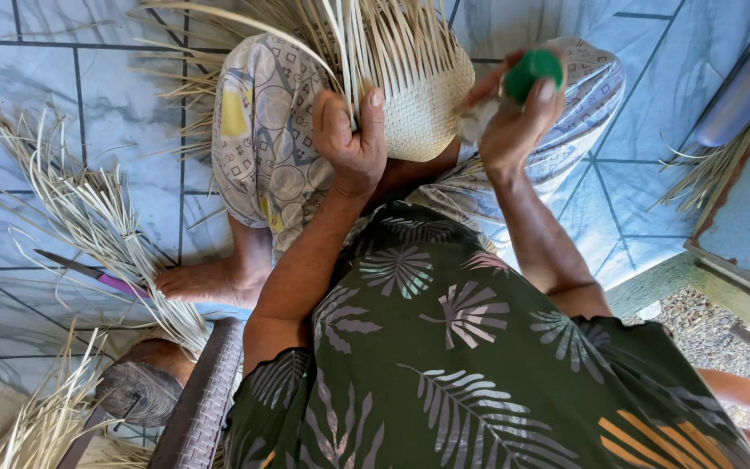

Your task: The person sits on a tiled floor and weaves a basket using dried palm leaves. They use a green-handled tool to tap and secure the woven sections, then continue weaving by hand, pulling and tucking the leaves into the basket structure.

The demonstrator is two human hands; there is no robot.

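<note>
The tiled floor (115, 95) fills most of your view. A loose pile of pale straw strips (88, 217) lies spread across it on your left, running from the upper left down toward your bare foot (210, 282). A knife (88, 272) with a purple handle lies among those strips, just beside the foot. A dark wooden block (141, 386) sits at the lower left, next to a woven seat edge (201, 399). A smaller bundle of strips (705, 169) lies at the right, against a raised step (740, 252), with a blue oblong object (740, 95) above it.

The half-woven basket (410, 78) rests on your lap, between your knees, its rounded woven bottom facing you and unwoven strips fanning upward out of frame. What is inside it cannot be seen from this side.

Your left hand (353, 139) is closed on the basket's left side, thumb over the upright strips. Your right hand (518, 108) is closed around a green round object (531, 71), held just beside the basket's right edge; a pale scrap (477, 117) shows under the fingers. Your forearms block the view of the lap beneath.
</note>
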